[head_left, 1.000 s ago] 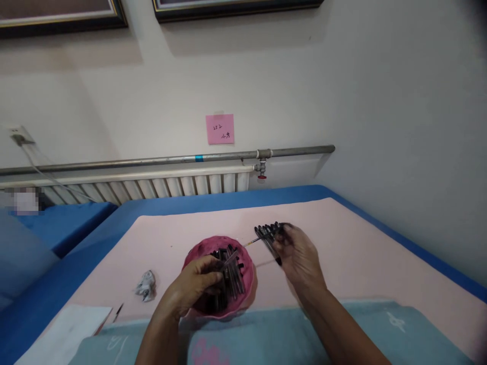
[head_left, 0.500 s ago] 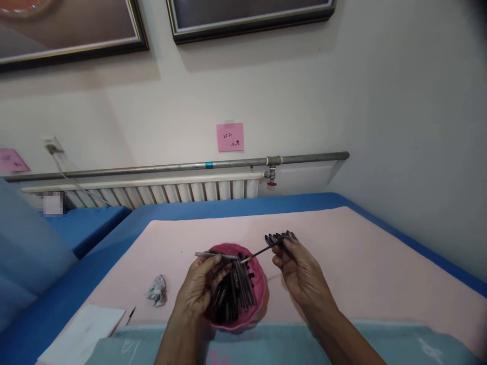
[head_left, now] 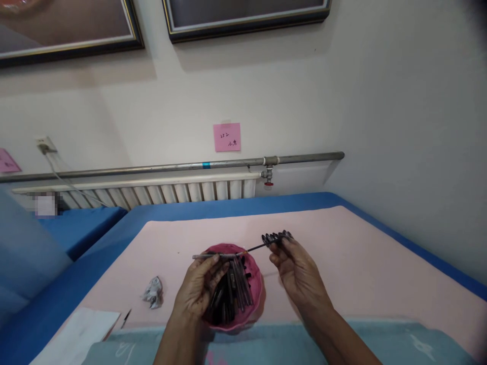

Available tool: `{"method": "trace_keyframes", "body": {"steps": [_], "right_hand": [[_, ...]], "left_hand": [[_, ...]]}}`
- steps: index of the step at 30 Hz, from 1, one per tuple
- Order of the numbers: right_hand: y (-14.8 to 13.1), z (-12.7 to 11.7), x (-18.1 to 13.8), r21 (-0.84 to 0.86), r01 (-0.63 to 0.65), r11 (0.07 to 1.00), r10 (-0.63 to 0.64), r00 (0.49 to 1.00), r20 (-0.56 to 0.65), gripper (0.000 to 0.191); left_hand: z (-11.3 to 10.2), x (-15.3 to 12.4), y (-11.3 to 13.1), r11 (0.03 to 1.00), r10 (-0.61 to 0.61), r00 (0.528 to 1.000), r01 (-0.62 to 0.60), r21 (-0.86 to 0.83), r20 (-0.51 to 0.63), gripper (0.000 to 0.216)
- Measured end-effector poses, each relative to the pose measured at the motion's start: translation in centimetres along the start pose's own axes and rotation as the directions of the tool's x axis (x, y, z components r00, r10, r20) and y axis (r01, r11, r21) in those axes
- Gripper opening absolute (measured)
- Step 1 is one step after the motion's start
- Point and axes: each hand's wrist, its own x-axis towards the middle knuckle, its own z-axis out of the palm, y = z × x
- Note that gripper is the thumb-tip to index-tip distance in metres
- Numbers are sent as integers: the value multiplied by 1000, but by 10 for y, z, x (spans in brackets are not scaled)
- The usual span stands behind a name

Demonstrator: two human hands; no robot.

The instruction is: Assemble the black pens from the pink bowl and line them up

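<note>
A pink bowl (head_left: pixel 255 299) full of several dark pen barrels sits on the pink cloth in front of me. My left hand (head_left: pixel 198 289) hovers over the bowl, its fingers closed on a clear pen barrel (head_left: pixel 213 256) held level. My right hand (head_left: pixel 297 268) is to the right of the bowl, gripping a bundle of black pens (head_left: pixel 276 237) fanned out above its fingers. A thin refill (head_left: pixel 255 248) sticks out leftward from that hand, its tip at the open end of the barrel.
A crumpled wrapper (head_left: pixel 152 293) lies left of the bowl. White paper (head_left: pixel 76 337) and a small dark stick (head_left: pixel 125 318) are at the near left. A teal towel (head_left: pixel 399 344) covers the near edge. A radiator (head_left: pixel 152 191) and pipe run along the wall behind.
My left hand lifted a clear barrel out of the bowl and turned it level. My right hand brought the refill's tip to the barrel's end.
</note>
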Motion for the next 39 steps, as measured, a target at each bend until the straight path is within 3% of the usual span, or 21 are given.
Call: {"method": "trace_keyframes", "body": {"steps": [15, 23, 29, 33, 39], "right_hand": [[1, -1, 0, -2, 19, 1000, -19, 1000, -2, 20], [-1, 3, -3, 155, -89, 984, 98, 994, -49, 22], [-2, 4, -4, 152, -95, 984, 103, 994, -48, 21], [-1, 3, -3, 116, -61, 991, 66, 997, -40, 21], [-3, 6, -7, -20, 91, 996, -91, 996, -23, 19]], "left_hand": [[-2, 5, -6, 995, -56, 998, 53, -80, -34, 12], [-2, 4, -7, 993, -70, 997, 66, -100, -32, 13], [1, 1, -6, 993, -82, 995, 76, -90, -59, 12], [4, 0, -5, 991, -88, 994, 82, -107, -57, 13], [3, 2, -5, 987, -80, 993, 67, -147, -87, 13]]}}
